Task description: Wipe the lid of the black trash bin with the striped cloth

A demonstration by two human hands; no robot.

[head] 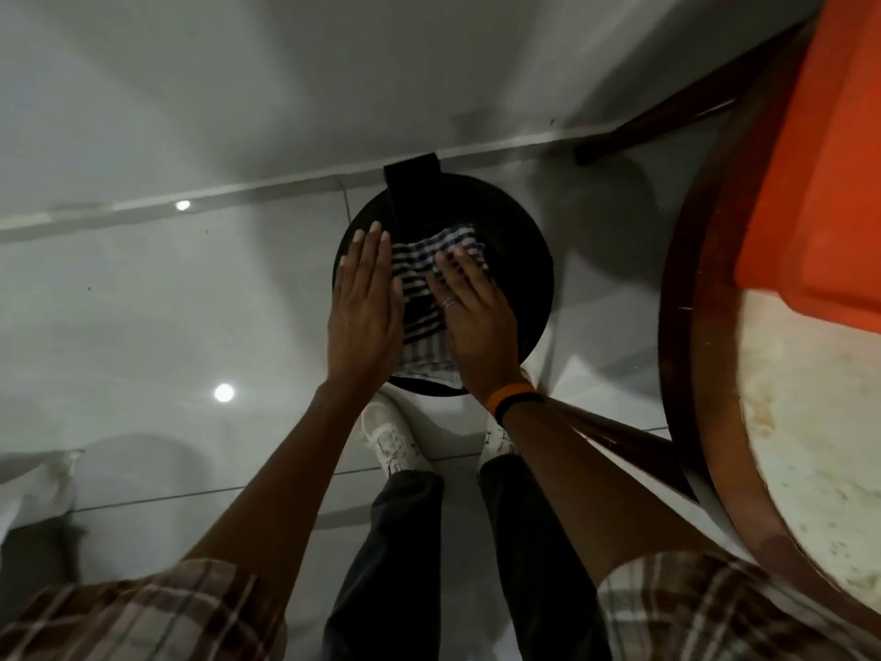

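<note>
While the person stood over the black trash bin, the left hand (364,302) lay flat and open on the left part of the lid (524,279), fingers together and pointing away from the body, gripping nothing. It seemed placed there to steady the lid so it would not tip or swing under pressure. Just to the right of that hand, touching its edge, the striped cloth (424,298) was spread over the middle of the lid, reaching from the near rim toward the hinge tab (412,183) beyond the fingertips. On the cloth's right side the right hand (472,322) pressed down, palm flat and fingers spread, not closed around the fabric; that flat press likely kept the cloth in full contact for wiping. The lid's right margin beyond that hand was bare and looked not yet covered. Further right stood a round table (786,422) carrying an orange container (820,159), well apart from both hands.
</note>
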